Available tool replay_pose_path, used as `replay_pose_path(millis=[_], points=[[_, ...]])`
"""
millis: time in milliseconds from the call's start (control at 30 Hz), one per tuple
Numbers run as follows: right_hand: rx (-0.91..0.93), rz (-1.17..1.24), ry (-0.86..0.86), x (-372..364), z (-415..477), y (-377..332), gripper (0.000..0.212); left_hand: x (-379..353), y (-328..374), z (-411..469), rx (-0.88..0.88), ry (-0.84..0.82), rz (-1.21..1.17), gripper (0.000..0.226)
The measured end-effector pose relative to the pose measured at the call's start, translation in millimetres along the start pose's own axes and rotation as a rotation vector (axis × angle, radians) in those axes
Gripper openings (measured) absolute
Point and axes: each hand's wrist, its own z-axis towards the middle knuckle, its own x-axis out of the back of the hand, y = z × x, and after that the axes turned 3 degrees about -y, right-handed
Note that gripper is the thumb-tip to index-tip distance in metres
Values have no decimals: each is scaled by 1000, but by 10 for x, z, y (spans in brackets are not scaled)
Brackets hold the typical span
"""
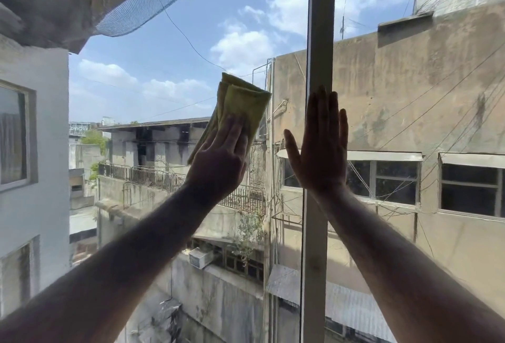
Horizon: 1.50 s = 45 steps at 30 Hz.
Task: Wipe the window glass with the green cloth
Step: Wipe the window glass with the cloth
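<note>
The window glass (169, 74) fills the view, with sky and buildings behind it. A folded green cloth (240, 102) lies flat against the pane near the middle. My left hand (218, 162) presses the cloth's lower part onto the glass, fingers together, palm forward. My right hand (319, 148) is spread flat with its fingers apart, holding nothing, resting against the vertical window frame (318, 28) and the glass beside it. Both forearms reach up from the bottom corners.
The pale vertical frame bar (313, 274) divides the left pane from the right pane (426, 96). Outside are concrete buildings, cables, a netted overhang at top left and an air conditioner unit below.
</note>
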Motion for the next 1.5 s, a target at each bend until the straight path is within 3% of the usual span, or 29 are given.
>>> replay_pose_path(millis=[333, 700, 867, 1133, 1333, 1500], points=[[4, 13, 10, -22, 7, 25, 80, 470, -375, 1218, 200, 108, -80, 64], [7, -20, 29, -13, 8, 7, 79, -380, 99, -513, 11, 51, -26, 54], [5, -24, 19, -25, 6, 17, 78, -267, 45, -389, -21, 29, -38, 55], [19, -27, 24, -90, -6, 44, 78, 236, -2, 929, 151, 147, -163, 63], [20, -15, -9, -50, -12, 36, 79, -33, -81, 577, 217, 247, -232, 52], [32, -26, -10, -41, -14, 39, 80, -416, -600, -358, 416, 263, -219, 52]])
